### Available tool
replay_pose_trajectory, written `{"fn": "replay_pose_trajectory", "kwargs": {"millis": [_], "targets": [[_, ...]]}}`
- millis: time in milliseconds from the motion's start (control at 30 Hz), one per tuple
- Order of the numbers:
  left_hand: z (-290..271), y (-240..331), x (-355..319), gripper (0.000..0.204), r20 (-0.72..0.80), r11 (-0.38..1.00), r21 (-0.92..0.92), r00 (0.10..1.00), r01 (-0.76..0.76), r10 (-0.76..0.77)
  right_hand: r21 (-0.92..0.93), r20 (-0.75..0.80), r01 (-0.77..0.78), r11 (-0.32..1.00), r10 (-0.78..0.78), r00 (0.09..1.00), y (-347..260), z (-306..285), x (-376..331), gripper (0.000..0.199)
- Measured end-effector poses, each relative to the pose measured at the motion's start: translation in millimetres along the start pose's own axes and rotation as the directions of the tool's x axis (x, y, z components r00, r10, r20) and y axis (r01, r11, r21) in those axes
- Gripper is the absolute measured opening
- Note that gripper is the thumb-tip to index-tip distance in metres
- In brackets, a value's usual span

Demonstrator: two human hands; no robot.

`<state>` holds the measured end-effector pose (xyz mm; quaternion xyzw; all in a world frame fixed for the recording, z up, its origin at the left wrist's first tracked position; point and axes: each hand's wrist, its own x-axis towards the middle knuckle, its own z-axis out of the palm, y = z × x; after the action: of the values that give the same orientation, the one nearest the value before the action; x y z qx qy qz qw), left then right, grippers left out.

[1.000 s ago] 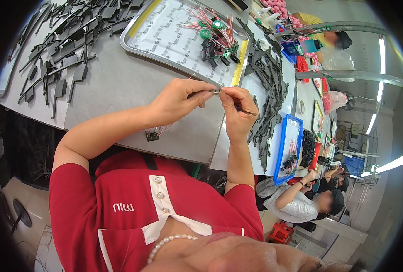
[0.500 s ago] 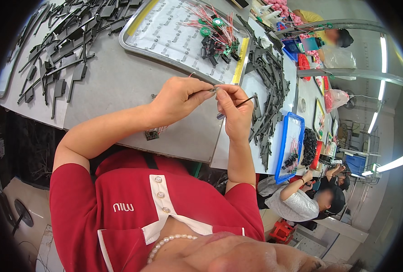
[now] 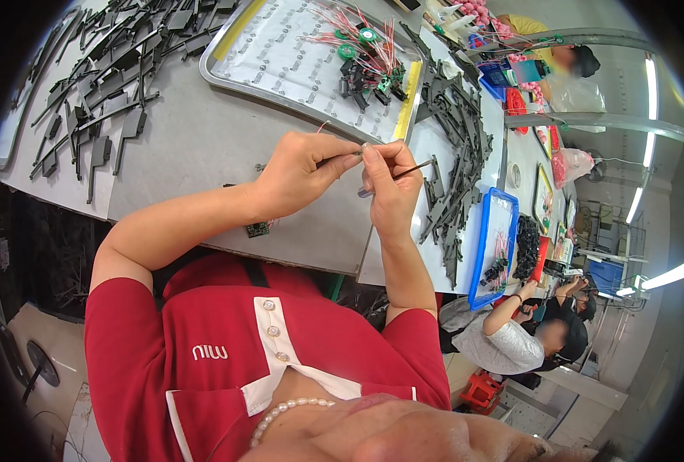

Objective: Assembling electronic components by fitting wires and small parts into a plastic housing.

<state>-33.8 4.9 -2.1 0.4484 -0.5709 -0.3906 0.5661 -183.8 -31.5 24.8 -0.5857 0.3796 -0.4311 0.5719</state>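
My left hand is closed in a pinch above the grey table, its fingertips meeting those of my right hand. What it pinches is tiny and mostly hidden; a thin reddish wire sticks up behind it. My right hand is closed too, with a slim dark rod-like tool lying across its fingers. A pale, see-through end shows on the tool's near side. Close to the table's front edge, by my left forearm, lies a small green circuit board with wires.
A metal tray beyond my hands bears wired green parts. Black plastic pieces heap at the left, and more black strips lie at the right. Past them is a blue tray. Co-workers sit along the right.
My right thumb and fingers have shifted slightly to the left and the rod-like tool has tilted a little. The left hand stays almost in place. A co-worker's arm at the right has moved.
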Motion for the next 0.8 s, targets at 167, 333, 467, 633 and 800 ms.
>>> {"fn": "replay_pose_trajectory", "kwargs": {"millis": [167, 333, 467, 633, 800], "targets": [[0, 7, 2, 0.020, 0.040, 0.946, -0.266, 0.983, 0.183, -0.179, 0.187, 0.086, -0.106, 0.977, 0.091, 0.992, 2, -8, 7, 0.016], [-8, -1, 3, 0.026, 0.091, 0.896, -0.367, 0.968, 0.252, -0.235, -0.009, 0.195, -0.287, 0.958, 0.283, 0.939, -7, -11, 8, 0.056], [-13, -1, 5, 0.027, 0.121, 0.876, -0.370, 0.951, 0.309, -0.285, -0.299, 0.239, 0.018, 0.954, 0.057, 0.969, -4, -21, 3, 0.053], [-13, -1, 6, 0.027, 0.130, 0.865, -0.392, 0.950, 0.313, -0.285, -0.595, 0.246, 0.289, 0.750, -0.172, 0.954, -11, -10, -4, 0.035], [-11, -1, 4, 0.027, 0.114, 0.888, -0.343, 0.952, 0.306, -0.284, -0.702, 0.272, 0.463, 0.541, -0.397, 0.877, 4, -8, 1, 0.035]]}}
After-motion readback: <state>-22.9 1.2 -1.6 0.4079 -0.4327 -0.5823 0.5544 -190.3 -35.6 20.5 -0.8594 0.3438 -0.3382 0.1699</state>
